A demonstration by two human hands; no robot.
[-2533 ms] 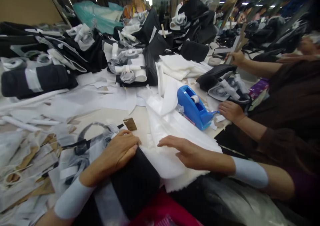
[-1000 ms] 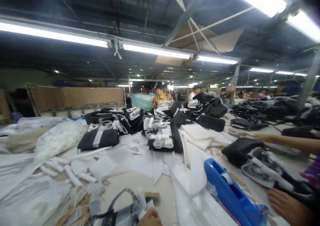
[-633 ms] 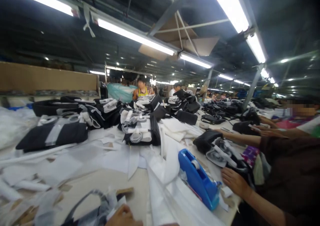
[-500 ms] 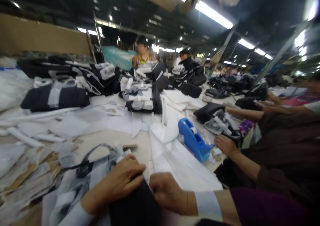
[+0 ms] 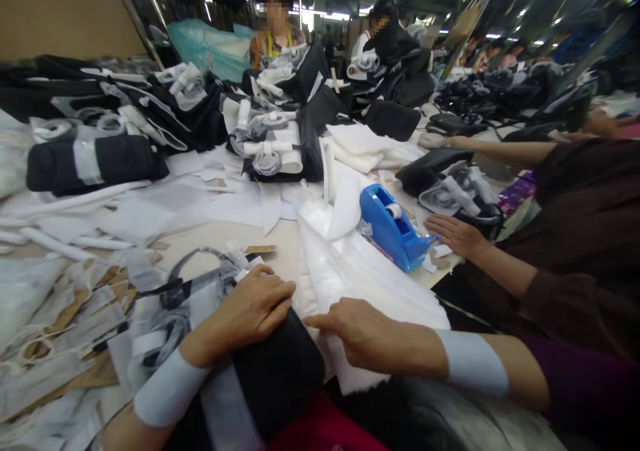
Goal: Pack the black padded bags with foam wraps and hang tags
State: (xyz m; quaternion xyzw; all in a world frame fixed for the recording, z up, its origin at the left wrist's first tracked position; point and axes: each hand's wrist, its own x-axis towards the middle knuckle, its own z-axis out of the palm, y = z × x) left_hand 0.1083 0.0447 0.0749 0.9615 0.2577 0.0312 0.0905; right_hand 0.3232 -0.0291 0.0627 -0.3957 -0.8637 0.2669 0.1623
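A black bag (image 5: 280,371) lies tilted at the table's front edge, with a translucent wrapping band around it and wrapped grey-white straps at its left. My left hand (image 5: 257,304) is closed over the bag's upper edge, fingers bent onto it. My right hand (image 5: 355,328) is just right of the bag, above white padding sheet (image 5: 370,278). Its index finger stretches toward the bag's edge while the other fingers curl under; nothing shows in it. I cannot tell whether that fingertip touches the bag. Both my wrists wear pale bands.
A blue tape dispenser (image 5: 395,228) stands right of centre. Beside it, a co-worker's hand (image 5: 457,238) lies near another black bag (image 5: 425,168). More wrapped bags (image 5: 95,161) are piled at the back. Paper and plastic scraps (image 5: 65,351) cover the left; co-workers stand across the table.
The view has tilted downward. My right hand has gone from a closed fist against the bag's side to an extended index finger. My left hand stays on the bag.
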